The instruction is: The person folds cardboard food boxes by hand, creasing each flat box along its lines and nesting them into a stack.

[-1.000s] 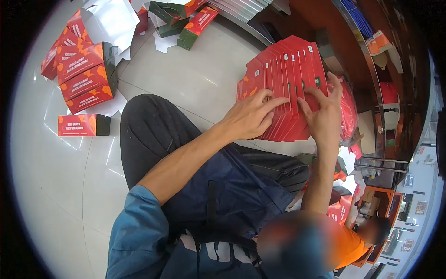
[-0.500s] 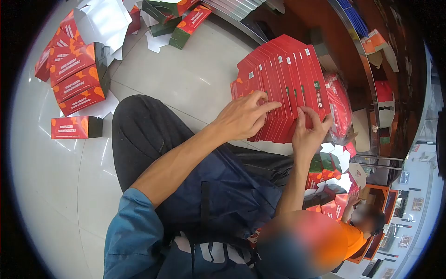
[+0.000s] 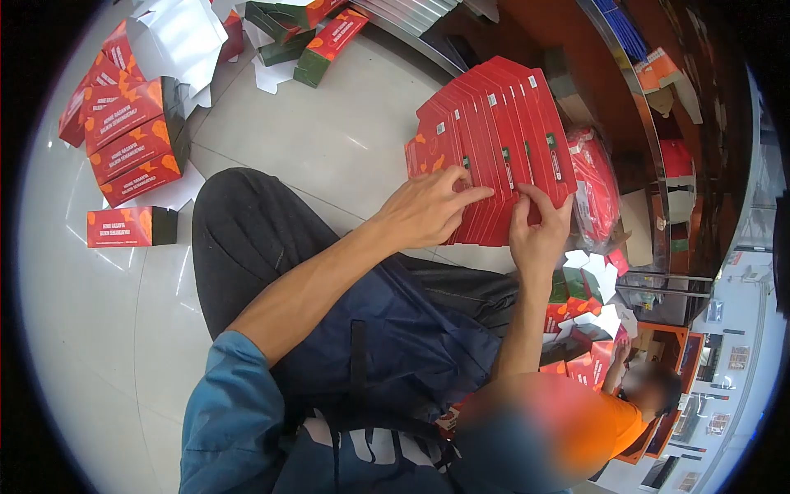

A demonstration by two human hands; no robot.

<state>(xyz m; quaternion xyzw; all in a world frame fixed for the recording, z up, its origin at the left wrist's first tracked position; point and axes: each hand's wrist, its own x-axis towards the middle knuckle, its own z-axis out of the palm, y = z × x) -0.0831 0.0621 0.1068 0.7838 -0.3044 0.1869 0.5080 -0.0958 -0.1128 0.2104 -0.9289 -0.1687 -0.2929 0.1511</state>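
Observation:
A fanned stack of flat red cartons with small white labels and green marks is in front of me, its sheets overlapping in steps. My left hand lies over the near part of the stack, its fingers apart and fingertips touching the carton faces. Toward the stack's right edge, my right hand pinches the near edges of the cartons between thumb and fingers. How many edges it grips is hidden.
Folded red boxes are piled on the tiled floor at left, with more boxes at the top. A plastic-wrapped red pack lies right of the stack, beside a shelf. Open boxes and a person in orange are at lower right.
My right hand has moved slightly left, closer to the left hand. Carton edges in the fan have shifted, with wider gaps around the green marks. My left hand stays nearly in place.

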